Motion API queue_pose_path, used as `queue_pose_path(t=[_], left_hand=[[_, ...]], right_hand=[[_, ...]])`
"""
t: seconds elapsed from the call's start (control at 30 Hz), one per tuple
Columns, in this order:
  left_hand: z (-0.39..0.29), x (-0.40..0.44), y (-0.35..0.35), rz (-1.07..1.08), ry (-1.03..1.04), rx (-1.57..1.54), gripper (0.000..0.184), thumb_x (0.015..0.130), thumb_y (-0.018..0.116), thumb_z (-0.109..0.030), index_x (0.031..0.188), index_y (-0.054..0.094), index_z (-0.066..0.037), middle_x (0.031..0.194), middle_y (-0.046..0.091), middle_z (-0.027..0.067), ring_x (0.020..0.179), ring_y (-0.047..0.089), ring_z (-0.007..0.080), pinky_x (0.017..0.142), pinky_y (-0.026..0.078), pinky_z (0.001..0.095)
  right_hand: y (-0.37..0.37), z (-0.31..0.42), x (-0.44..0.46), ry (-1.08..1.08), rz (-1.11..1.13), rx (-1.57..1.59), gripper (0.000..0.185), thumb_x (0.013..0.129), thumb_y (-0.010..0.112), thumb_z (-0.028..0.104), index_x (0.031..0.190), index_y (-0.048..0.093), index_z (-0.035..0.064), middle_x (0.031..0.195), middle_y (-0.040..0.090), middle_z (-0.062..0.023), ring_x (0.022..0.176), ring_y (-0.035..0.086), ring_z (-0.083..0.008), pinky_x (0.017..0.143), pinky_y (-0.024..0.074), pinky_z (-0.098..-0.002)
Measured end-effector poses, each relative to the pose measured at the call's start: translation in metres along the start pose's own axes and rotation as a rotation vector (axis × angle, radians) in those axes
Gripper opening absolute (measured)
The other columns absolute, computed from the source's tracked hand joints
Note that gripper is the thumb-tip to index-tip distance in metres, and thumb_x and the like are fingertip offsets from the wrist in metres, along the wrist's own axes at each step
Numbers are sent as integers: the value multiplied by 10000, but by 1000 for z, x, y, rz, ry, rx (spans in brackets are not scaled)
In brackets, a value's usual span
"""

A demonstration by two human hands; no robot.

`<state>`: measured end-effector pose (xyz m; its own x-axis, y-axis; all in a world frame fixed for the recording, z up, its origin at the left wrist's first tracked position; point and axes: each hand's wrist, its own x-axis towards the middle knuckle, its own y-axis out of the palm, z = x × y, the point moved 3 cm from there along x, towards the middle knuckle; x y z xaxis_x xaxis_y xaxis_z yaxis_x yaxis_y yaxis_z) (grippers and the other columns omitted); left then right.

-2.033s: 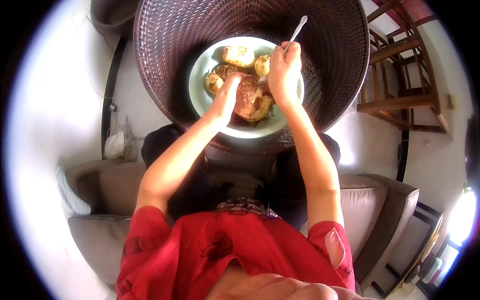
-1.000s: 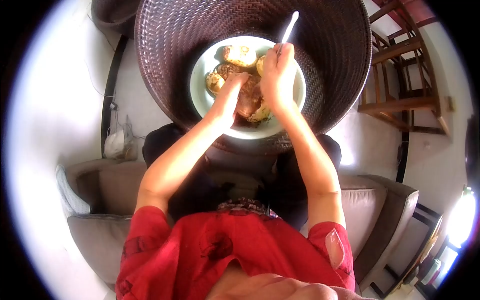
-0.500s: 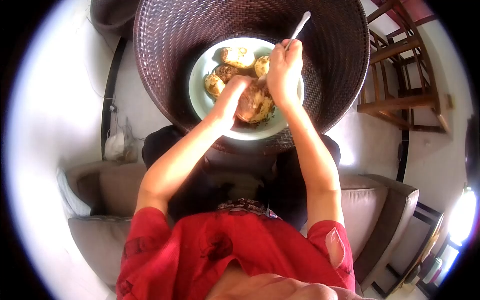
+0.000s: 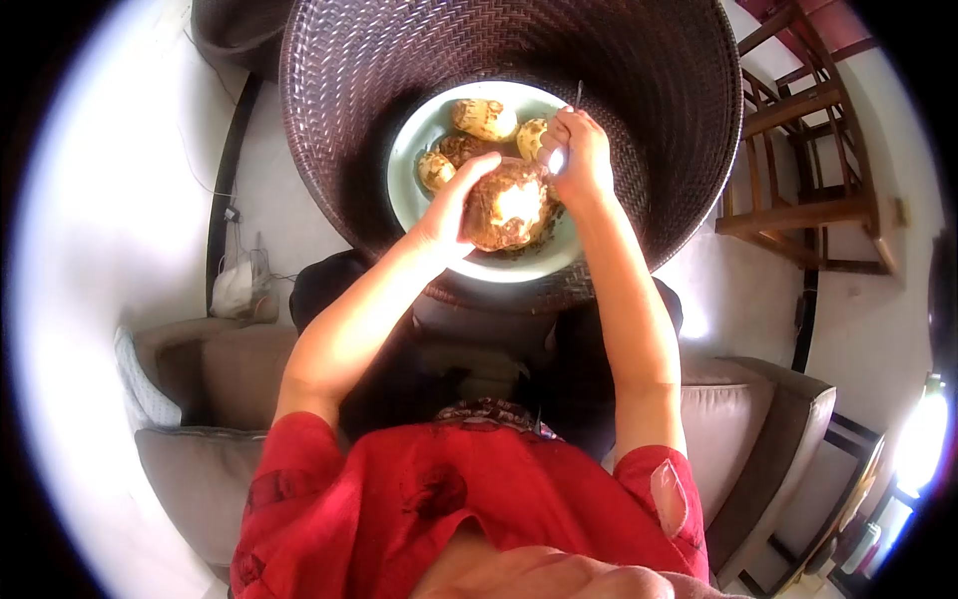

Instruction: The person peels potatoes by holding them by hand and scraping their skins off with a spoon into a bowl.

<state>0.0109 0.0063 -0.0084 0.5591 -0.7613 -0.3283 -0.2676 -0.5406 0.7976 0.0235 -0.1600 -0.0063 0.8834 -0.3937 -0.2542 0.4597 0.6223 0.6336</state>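
My left hand (image 4: 451,210) grips a large brown root vegetable (image 4: 489,215), its skin partly scraped off to a pale, brightly sunlit patch. My right hand (image 4: 584,160) is closed around a metal spoon (image 4: 558,160); its shiny bowl end shows beside the vegetable and its handle sticks up past the fist. Below both hands is a pale green bowl (image 4: 401,150). In it lie yellowish, mostly peeled roots, among them one at the back (image 4: 483,118) and one at the left (image 4: 435,170), plus a brown unpeeled one (image 4: 461,150) and dark scrapings.
The bowl rests inside a large round dark woven basket or seat (image 4: 334,130) in front of my knees. A grey-brown sofa (image 4: 718,409) is around me. To the right stands a wooden chair frame (image 4: 798,215); a white bag (image 4: 238,290) and cables are on the left floor.
The root vegetable has been turned, so a lit scraped patch faces up. My right hand has shifted slightly right and down, and the spoon's angle has changed, with less handle showing.
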Motion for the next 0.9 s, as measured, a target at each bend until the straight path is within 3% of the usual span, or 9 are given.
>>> queue_pose_path(t=[0.17,0.23,0.37,0.47,0.53,0.57,0.6,0.67,0.9], left_hand=[[-3,-2,3,56,24,-20,440,932,527,-363,1203,540,-16,1053,667,138,943,667,231,823,560,370],[-5,-2,7,121,41,-91,525,964,399,-436,1189,549,13,1033,665,198,855,683,283,690,591,391],[-9,-4,9,208,43,-155,533,975,346,-418,1200,540,24,1017,662,213,850,681,284,688,588,393],[-6,2,3,201,32,-124,537,974,346,-415,1218,530,26,1007,664,214,849,680,285,703,588,407],[-5,0,4,129,5,-176,536,973,353,-409,1235,518,28,1015,662,214,867,680,290,727,587,424],[-5,-1,5,117,-2,-174,526,971,364,-407,1233,520,22,1020,662,211,875,681,293,736,585,428],[-5,-1,6,106,-9,-172,517,969,375,-405,1230,523,16,1024,662,209,883,681,297,745,584,433],[-3,-1,8,43,-15,-208,508,962,399,-408,1223,527,8,1026,663,206,884,681,302,750,583,435],[3,4,-5,-36,-33,-96,480,906,546,-404,1189,538,-16,1041,660,177,910,675,306,774,580,456]], right_hand=[[2,-3,-4,67,11,21,141,920,483,42,787,457,79,638,448,0,548,407,-100,503,353,-246],[2,-2,-7,113,-27,30,134,921,488,50,792,463,77,642,459,-5,558,423,-105,508,362,-248],[0,-1,-13,122,-58,47,96,920,490,55,826,499,68,684,490,-17,591,466,-106,530,403,-240],[0,0,-14,41,-31,-10,28,928,488,76,936,507,57,723,497,-20,617,483,-99,546,441,-241],[17,12,-29,-166,-117,-172,86,927,497,105,999,505,59,711,489,6,591,440,-84,481,353,-225],[10,10,-22,-255,-109,-309,169,944,477,103,1099,465,34,731,499,1,608,448,-64,492,359,-208],[11,8,-22,-254,-110,-309,169,944,477,103,1099,465,34,731,499,1,608,448,-64,492,359,-208],[17,8,-26,-487,-117,-643,220,956,463,107,1150,442,6,722,495,-6,612,455,-60,511,369,-201],[16,-3,-16,-334,-95,-725,221,969,444,80,1169,421,-13,744,512,-30,621,481,-80,566,419,-244]])
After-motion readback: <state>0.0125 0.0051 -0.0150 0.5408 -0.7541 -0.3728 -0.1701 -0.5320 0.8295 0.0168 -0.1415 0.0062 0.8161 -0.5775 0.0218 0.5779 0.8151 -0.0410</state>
